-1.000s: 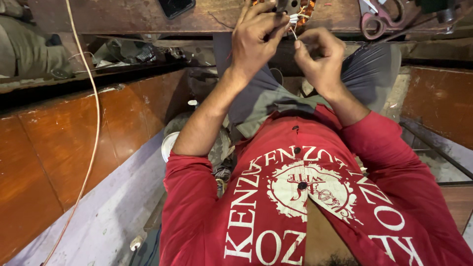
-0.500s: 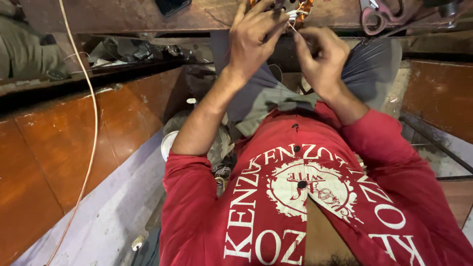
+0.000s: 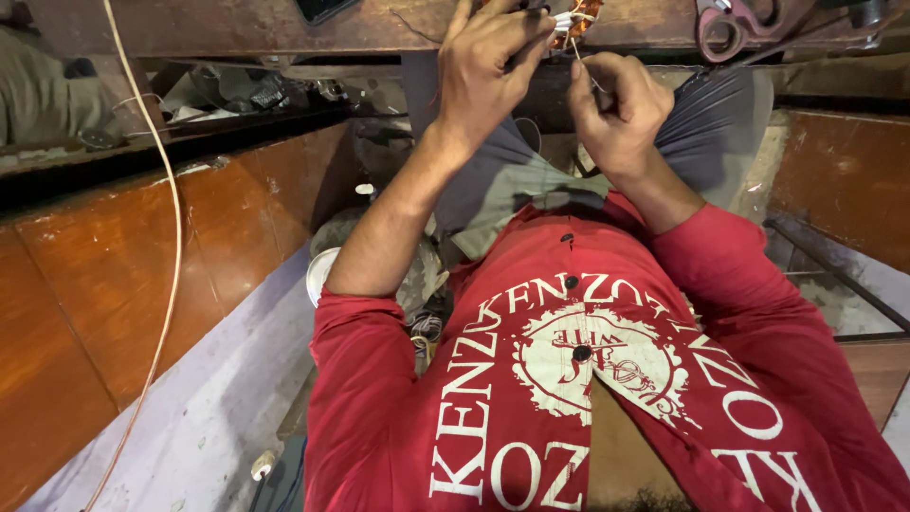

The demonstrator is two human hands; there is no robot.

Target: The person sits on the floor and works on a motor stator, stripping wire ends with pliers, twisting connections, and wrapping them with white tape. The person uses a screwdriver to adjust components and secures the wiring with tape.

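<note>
- Your left hand (image 3: 493, 71) is clamped over the top of the copper-wound coil (image 3: 573, 21) at the edge of the wooden bench (image 3: 246, 24), fingers curled down on it.
- Your right hand (image 3: 616, 109) is pinched shut on a thin wire (image 3: 586, 64) that runs up to the coil; thumb and forefinger meet on it.
- Versus a second ago: both hands sit in almost the same place, the left shifts only slightly over the coil, and the right keeps its pinch just below it.
- So the winding work reads as ongoing, no release, no regrip.
- The coil is mostly cut off by the frame's top edge, so probably a motor winding, hard to confirm.
- Red-handled scissors (image 3: 730, 24) lie on the bench to the right, well apart from both hands, untouched.
- A long cord (image 3: 171, 265) hangs down on the left, clear of your arms.
- Your lap and red shirt (image 3: 569, 379) fill the lower view.
</note>
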